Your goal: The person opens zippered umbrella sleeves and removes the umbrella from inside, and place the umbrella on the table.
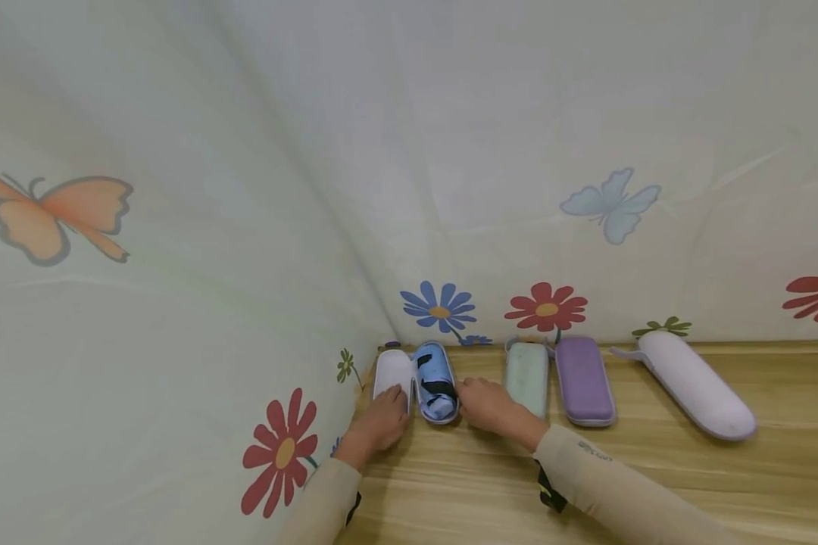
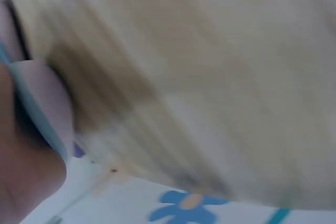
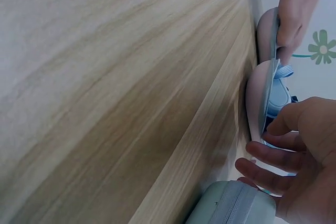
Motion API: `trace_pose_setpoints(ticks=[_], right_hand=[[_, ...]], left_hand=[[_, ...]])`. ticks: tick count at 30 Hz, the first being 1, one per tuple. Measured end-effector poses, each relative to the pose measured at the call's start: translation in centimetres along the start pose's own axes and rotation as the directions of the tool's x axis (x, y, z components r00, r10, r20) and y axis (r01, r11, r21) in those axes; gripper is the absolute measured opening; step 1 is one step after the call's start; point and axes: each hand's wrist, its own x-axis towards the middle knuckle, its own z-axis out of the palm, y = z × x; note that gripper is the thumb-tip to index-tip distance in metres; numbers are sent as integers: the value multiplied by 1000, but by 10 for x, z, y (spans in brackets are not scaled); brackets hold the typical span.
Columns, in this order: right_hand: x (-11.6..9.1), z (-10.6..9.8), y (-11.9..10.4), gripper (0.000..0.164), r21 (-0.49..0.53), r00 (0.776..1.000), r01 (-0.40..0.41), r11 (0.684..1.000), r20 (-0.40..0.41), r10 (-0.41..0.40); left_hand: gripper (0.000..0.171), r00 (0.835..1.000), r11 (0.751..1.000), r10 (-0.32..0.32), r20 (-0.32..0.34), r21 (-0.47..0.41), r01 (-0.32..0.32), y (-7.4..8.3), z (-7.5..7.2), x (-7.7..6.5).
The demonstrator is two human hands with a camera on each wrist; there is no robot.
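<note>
A zip case [image 1: 391,369] lies unfolded near the back left corner, its whitish inner half on the left. A blue folded bundle with black patches [image 1: 435,375] fills the other half. My left hand [image 1: 383,421] grips the near rim of the whitish half, fingers over its inside; the left wrist view shows only part of that hand. At the filled half's right side is my right hand [image 1: 488,406]. Its spread, loosely bent fingers [image 3: 273,157] show in the right wrist view, with thumb and forefinger at the rim. Whether they press it I cannot tell.
Right of my right hand lie a pale green case [image 1: 526,371], a purple case [image 1: 586,382] and a longer pale lilac case [image 1: 698,386], all closed. Flowered white sheeting [image 1: 450,189] borders the wooden tabletop [image 1: 463,499] at the back and left.
</note>
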Motion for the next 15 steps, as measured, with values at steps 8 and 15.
trace_pose_setpoints(ticks=[8,15], right_hand=[[3,3,-1,21,-2,1000,-12,1000,-4,12],[4,4,-2,20,-9,1000,-2,1000,-30,2]], left_hand=[[83,992,992,-84,95,-84,92,2,4,1],[113,994,983,-89,68,-153,98,5,6,5]])
